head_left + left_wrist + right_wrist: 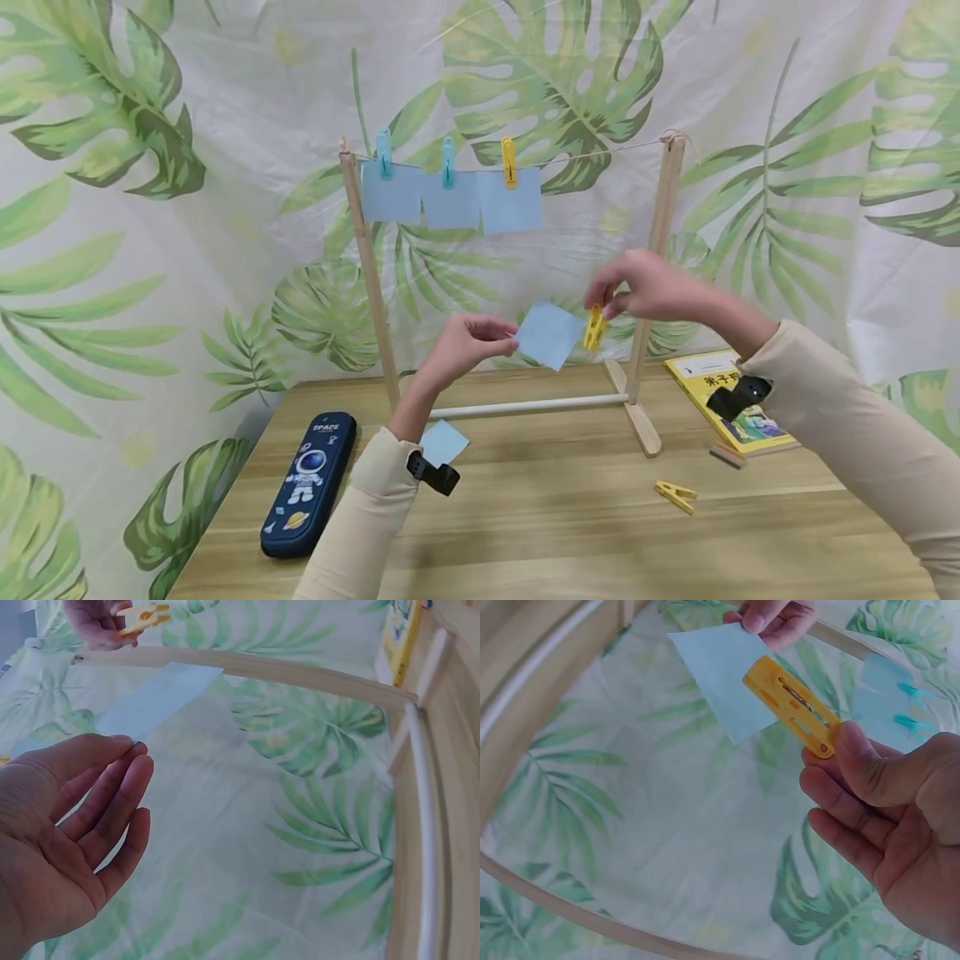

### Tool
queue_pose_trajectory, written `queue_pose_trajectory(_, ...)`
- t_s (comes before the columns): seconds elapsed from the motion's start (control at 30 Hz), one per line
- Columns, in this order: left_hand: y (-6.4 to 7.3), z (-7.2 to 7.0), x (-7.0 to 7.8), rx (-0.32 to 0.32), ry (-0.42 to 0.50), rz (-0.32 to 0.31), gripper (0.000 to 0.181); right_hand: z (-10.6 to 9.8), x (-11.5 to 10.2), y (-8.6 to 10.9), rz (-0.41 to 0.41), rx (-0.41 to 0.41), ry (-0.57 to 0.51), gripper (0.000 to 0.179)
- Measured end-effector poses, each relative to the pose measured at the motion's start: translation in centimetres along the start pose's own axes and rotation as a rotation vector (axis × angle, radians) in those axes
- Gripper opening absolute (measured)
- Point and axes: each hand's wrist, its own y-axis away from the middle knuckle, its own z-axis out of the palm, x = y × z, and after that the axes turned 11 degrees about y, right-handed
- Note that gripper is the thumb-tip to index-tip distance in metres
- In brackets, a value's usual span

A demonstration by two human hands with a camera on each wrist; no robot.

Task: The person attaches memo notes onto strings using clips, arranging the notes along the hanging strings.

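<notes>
My left hand [480, 340] pinches a corner of a blue paper square [550, 335] between thumb and finger, in front of the wooden frame. Just right of the paper, my right hand [637, 286] holds a yellow clothespin [595, 327] by its handle end. In the right wrist view the clothespin [795, 705] overlaps the paper [727, 679]. Above, three blue squares hang side by side from the string [585, 157]. Two blue clothespins [448, 162] and one yellow clothespin [509, 162] hold them there.
Another blue square [444, 442] lies on the table by my left wrist. A yellow clothespin [677, 496] lies at the right, near a small block [727, 456] and a yellow book [731, 400]. A dark blue astronaut pencil case [309, 483] lies at the left.
</notes>
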Motion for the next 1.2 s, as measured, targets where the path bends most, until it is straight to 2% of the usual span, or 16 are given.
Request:
queue_pose_trajectory(0.13, -0.5, 0.4, 1.2, 0.055, 0.041, 0.073, 0.020, -2.4, -0.2, -0.7, -0.008, 0.053, 0.056, 0.020)
queue_pose_trajectory(0.3, -1.1, 1.1, 2.5, 0.141, 0.087, 0.134, 0.021, -5.2, -0.8, -1.3, 0.012, 0.142, 0.123, 0.020)
queue_pose_trajectory(0.6, -3.1, 2.5, 4.9, 0.288, 0.245, 0.253, 0.020, -9.1, -1.8, -2.4, 0.074, 0.270, 0.190, 0.017)
queue_pose_trajectory(0.83, -4.8, 3.1, 6.4, 0.384, 0.314, 0.309, 0.019, -10.9, -1.7, -4.0, 0.064, 0.381, 0.205, 0.014)
queue_pose_trajectory(1.03, -5.9, 3.5, 6.9, 0.444, 0.369, 0.333, 0.019, -12.0, -2.1, -5.2, 0.086, 0.470, 0.216, 0.015)
queue_pose_trajectory(1.2, -6.4, 3.7, 7.0, 0.479, 0.404, 0.340, 0.019, -12.6, -1.9, -5.9, 0.104, 0.508, 0.248, 0.018)
